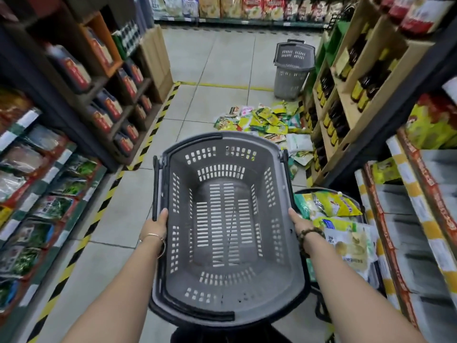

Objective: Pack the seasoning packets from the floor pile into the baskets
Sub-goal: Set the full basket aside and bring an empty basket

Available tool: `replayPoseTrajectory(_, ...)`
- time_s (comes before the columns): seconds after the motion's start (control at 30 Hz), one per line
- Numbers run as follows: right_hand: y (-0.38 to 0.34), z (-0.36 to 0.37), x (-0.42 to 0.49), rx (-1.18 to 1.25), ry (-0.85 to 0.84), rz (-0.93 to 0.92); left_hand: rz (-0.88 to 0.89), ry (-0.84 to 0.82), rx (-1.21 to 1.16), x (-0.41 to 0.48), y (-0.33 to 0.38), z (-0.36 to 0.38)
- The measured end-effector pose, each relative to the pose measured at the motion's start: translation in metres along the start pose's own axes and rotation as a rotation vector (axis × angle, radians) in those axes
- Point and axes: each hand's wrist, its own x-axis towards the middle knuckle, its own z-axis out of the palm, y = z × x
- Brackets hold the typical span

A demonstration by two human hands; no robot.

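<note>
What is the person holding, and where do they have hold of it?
An empty grey basket, left grip and right grip on its opposite side rims.

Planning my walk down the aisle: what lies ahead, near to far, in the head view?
First the held empty basket → floor pile of seasoning packets → stacked grey baskets → far shelf.

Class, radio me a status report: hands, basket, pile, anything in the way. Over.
Left hand, right hand grip basket by its sides. Basket empty. Pile on floor ahead, right. No obstacle seen between.
</note>
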Motion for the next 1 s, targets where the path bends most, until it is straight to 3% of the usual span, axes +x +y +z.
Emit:
replayPoseTrajectory(0.23,-0.081,0.003,0.063,0.014,0.071,0.044,0.097,-0.050,0.115,0.062,0.111,0.020)
replayPoseTrajectory(0.53,-0.171,0.037,0.123,0.078,0.351,0.180,0.234,-0.210,0.173,0.188,0.241,0.058)
replayPoseTrajectory(0.77,-0.212,0.045,0.140,0.051,0.417,0.281,0.322,-0.340,0.314,0.246,0.321,0.088)
replayPoseTrajectory(1.0,-0.216,0.028,0.169,0.192,0.507,0.376,0.408,-0.424,0.472,0.262,0.393,0.159)
